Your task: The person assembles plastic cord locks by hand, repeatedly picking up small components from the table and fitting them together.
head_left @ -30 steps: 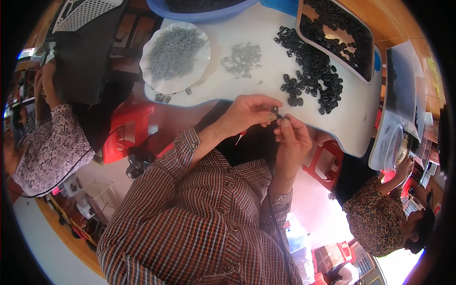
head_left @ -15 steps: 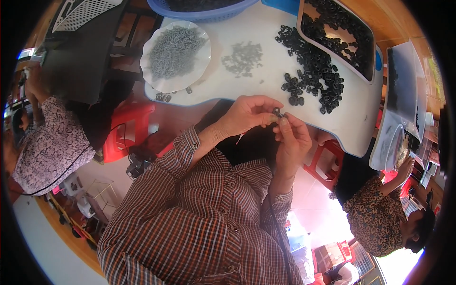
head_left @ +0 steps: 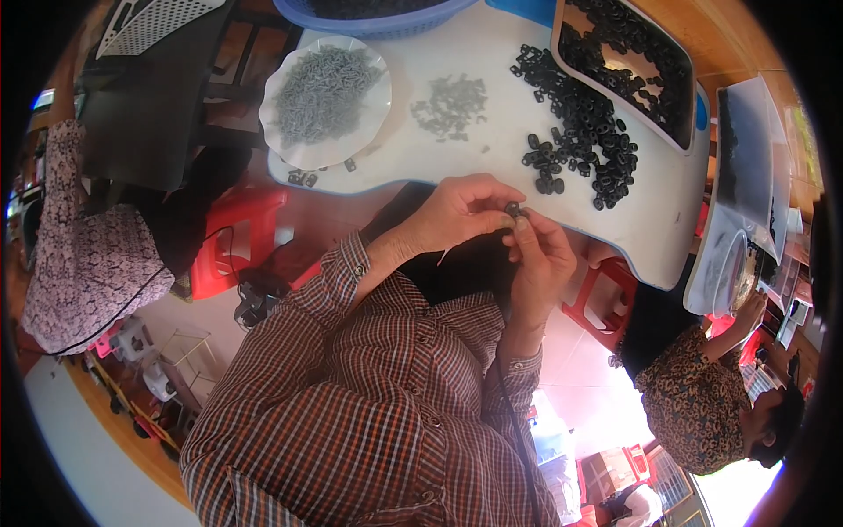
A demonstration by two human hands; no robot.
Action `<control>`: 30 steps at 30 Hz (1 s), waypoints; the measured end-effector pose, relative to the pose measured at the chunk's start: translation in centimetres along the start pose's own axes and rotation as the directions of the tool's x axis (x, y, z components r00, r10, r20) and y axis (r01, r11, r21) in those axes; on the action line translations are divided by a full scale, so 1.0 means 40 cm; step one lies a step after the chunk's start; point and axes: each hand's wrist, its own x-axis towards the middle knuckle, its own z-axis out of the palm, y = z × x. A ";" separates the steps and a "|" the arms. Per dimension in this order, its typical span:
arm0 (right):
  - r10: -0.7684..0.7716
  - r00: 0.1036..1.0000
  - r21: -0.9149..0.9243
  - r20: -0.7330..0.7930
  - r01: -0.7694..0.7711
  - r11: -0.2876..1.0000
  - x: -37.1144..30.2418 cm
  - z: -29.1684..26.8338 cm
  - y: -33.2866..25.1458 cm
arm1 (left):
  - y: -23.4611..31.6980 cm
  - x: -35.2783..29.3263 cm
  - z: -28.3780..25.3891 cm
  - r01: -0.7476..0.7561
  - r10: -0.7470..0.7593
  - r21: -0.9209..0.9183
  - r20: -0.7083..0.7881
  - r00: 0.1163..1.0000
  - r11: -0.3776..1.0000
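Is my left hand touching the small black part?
Touching: the head view shows the left hand pinching the black part between thumb and index finger.

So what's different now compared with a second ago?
The co-worker's patterned sleeve at left has stretched farther toward the picture's top. The small dark piece sits slightly lower between the left hand and right hand, which stay together. The white plate and black pile look unchanged.

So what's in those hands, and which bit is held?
A small black piece, pinched by the left hand and right hand together. Which part they pinch is too small to tell.
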 end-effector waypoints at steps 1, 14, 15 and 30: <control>0.006 1.000 -0.019 0.008 -0.006 1.000 0.000 0.000 -0.001 | -0.011 0.002 0.000 -0.062 0.063 0.047 -0.005 0.998 0.997; 0.083 0.995 -0.064 0.058 -0.080 0.995 0.007 -0.015 0.001 | -0.022 0.000 -0.010 -0.025 0.024 0.092 0.003 1.000 0.995; 0.084 0.995 -0.064 0.059 -0.080 0.995 0.006 -0.016 0.001 | -0.018 -0.001 -0.012 -0.024 0.024 0.092 0.002 1.000 0.995; 0.132 0.981 -0.080 0.144 -0.122 0.989 0.008 -0.020 -0.004 | -0.026 -0.005 -0.020 -0.046 0.045 0.026 0.050 0.998 0.999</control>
